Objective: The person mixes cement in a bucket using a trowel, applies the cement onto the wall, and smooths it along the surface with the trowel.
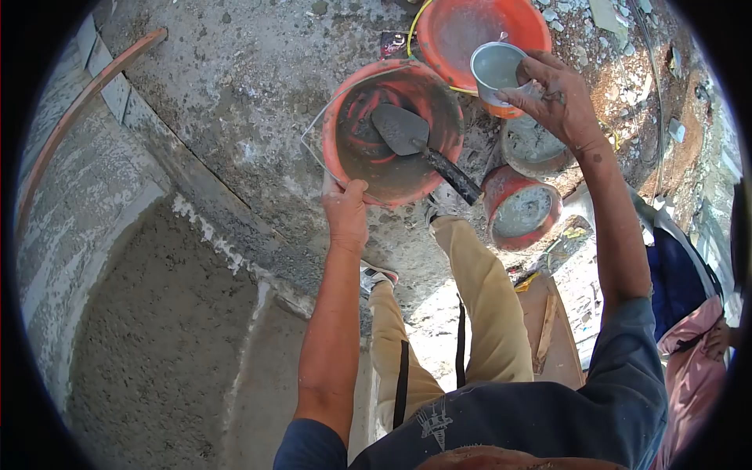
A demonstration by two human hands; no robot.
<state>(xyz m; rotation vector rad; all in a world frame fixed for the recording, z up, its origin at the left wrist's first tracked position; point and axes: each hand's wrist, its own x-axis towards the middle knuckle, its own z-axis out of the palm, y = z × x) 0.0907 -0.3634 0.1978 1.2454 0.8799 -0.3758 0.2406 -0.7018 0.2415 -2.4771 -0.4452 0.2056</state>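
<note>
My left hand [347,211] grips the near-left rim of a red bucket [337,117] smeared with grey. A trowel [401,129] lies across this bucket, its blade over the inside and its dark handle sticking out past the near-right rim. My right hand [552,102] holds a small metal cup [497,69] by its right side, thumb and fingers closed on it. The cup is to the right of the red bucket, at the near edge of a wide orange basin [536,23]. What the cup contains is hard to make out.
Below the cup stand a grey-filled container [534,145] and a smaller red bucket [501,192]. A curved wooden strip [102,78] and wet grey mortar [164,329] are at left. Rubble lies at upper right. Another person's pink clothing [693,368] shows at right.
</note>
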